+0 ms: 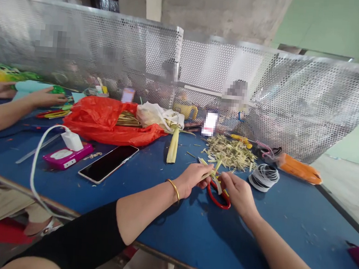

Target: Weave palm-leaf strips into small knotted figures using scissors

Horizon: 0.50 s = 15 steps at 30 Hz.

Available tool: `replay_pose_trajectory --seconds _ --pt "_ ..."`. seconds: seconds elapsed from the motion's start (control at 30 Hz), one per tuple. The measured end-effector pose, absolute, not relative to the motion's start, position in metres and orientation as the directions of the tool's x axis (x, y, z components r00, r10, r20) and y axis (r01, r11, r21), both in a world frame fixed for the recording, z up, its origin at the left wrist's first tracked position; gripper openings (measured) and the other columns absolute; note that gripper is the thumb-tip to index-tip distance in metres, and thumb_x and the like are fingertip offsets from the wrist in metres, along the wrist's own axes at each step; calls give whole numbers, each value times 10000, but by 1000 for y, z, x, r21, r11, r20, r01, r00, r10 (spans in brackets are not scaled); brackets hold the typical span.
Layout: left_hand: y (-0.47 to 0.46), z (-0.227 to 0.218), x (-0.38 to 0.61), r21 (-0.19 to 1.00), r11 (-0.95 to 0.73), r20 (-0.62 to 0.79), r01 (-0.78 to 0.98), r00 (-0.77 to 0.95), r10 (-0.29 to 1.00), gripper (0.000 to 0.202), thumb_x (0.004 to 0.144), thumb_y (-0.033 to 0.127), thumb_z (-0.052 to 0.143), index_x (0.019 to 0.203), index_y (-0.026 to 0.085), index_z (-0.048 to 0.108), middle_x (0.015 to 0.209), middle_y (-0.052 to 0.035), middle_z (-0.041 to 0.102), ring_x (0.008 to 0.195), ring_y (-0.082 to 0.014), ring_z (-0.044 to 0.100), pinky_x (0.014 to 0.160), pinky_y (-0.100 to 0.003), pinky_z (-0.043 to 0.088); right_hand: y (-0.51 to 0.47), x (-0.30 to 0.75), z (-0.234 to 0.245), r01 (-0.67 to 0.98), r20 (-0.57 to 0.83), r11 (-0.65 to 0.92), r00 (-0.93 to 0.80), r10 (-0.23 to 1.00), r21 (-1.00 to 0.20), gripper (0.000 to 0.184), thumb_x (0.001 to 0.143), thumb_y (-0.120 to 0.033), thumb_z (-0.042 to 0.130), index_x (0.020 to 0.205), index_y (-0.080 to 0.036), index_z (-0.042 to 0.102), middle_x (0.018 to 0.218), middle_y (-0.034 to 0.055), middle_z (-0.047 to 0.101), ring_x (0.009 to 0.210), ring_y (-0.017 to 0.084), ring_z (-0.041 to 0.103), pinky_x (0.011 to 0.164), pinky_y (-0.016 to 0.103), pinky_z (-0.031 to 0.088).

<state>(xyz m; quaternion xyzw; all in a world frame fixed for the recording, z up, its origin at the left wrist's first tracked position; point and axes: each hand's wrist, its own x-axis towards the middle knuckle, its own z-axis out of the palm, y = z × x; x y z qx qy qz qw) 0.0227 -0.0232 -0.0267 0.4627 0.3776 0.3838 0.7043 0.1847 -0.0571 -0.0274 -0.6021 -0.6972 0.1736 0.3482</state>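
Observation:
My left hand (193,178), with a gold bangle at its wrist, is closed in a pinch on pale yellow-green leaf strips (217,166). Opposite it, my right hand (238,195) has its thumb and fingers closed on the near side of the same strips. Just beneath both hands are red-handled scissors (219,202); their blades are largely hidden. A pile of chopped plant scraps (230,153) lies beyond my hands. To the right of the pile stands a spool of grey-white cord (263,177).
Left of my hands are a black-screened phone (109,163), a magenta power strip (67,156) with a white charger, and a red plastic bag (94,117) of dried leaves. A perforated metal screen (216,63) borders the blue table (172,229). Another person's hands (45,99) work at far left.

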Motion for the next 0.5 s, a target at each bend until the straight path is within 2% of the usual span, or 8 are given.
replay_pose_trajectory --seconds 0.13,0.23,0.33,0.5 --pt "-28 -29 26 962 245 -163 -117 475 865 339 689 446 692 649 139 555 512 40 488 429 -56 402 440 -213 284 -50 189 -29 399 170 136 50 984 -907 434 765 -599 570 752 -171 641 622 0 581 598 139 509 598 253 399" --pt "-30 -33 27 972 222 -148 -80 525 838 327 658 432 708 642 139 565 508 45 476 438 -59 393 442 -216 285 -51 185 -28 171 63 58 25 998 -984 396 677 -552 693 719 -161 638 573 -24 546 551 109 471 572 238 387" --pt "-31 -36 26 981 188 -135 -43 545 827 353 656 476 696 648 145 573 503 53 461 434 -61 369 436 -223 272 -55 181 -26 98 48 45 25 999 -994 362 644 -494 744 647 -156 614 532 -36 530 521 87 439 547 224 361" --pt "-31 -39 27 995 105 -84 -4 560 824 352 664 489 678 666 145 604 456 81 376 424 -60 296 428 -233 211 -57 177 -26 97 48 41 66 997 -994 387 611 -508 750 577 -163 577 486 -32 538 476 85 430 493 224 326"
